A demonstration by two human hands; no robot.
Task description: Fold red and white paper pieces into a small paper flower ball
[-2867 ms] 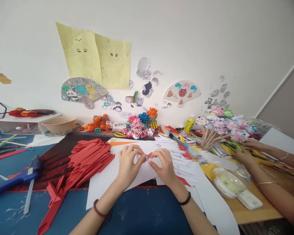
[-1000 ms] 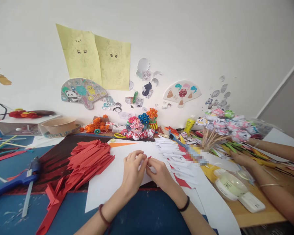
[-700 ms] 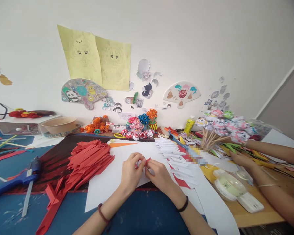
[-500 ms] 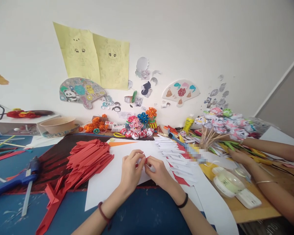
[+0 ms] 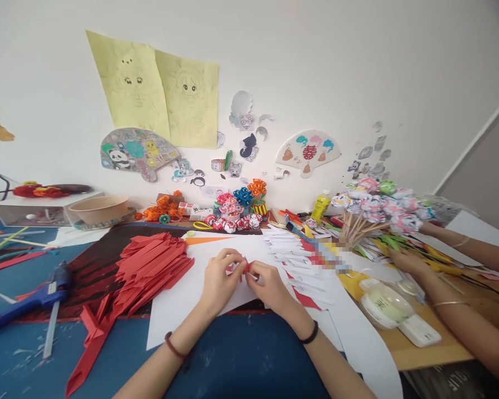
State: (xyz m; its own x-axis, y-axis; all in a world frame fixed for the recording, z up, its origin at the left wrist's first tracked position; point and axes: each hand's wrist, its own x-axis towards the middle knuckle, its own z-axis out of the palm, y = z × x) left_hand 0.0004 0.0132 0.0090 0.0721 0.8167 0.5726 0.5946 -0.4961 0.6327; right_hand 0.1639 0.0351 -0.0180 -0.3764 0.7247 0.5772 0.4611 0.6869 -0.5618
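Between my fingertips is a small piece of folded red paper [image 5: 245, 268], mostly hidden by the fingers. My left hand [image 5: 222, 279] pinches it from the left, and my right hand [image 5: 268, 285] grips its other side. Both hands are over a white paper sheet [image 5: 170, 310] on the blue table. Left of the sheet lies a thick pile of folded red paper strips [image 5: 152, 271], a few of them hanging off toward me. Rows of folded white paper strips [image 5: 289, 255] lie on the right, with some red paper under them.
A blue glue gun [image 5: 45, 296] lies at far left. A beige bowl [image 5: 100, 210] stands behind it. At right are a bunch of paper flowers [image 5: 370, 208], a clear bottle [image 5: 385, 305] and a white case [image 5: 419, 330]. Another person's hands [image 5: 411, 266] work there.
More of the red paper now shows between my fingers, and my hands have spread slightly apart. The other person's far arm has shifted right. The view has tilted slightly.
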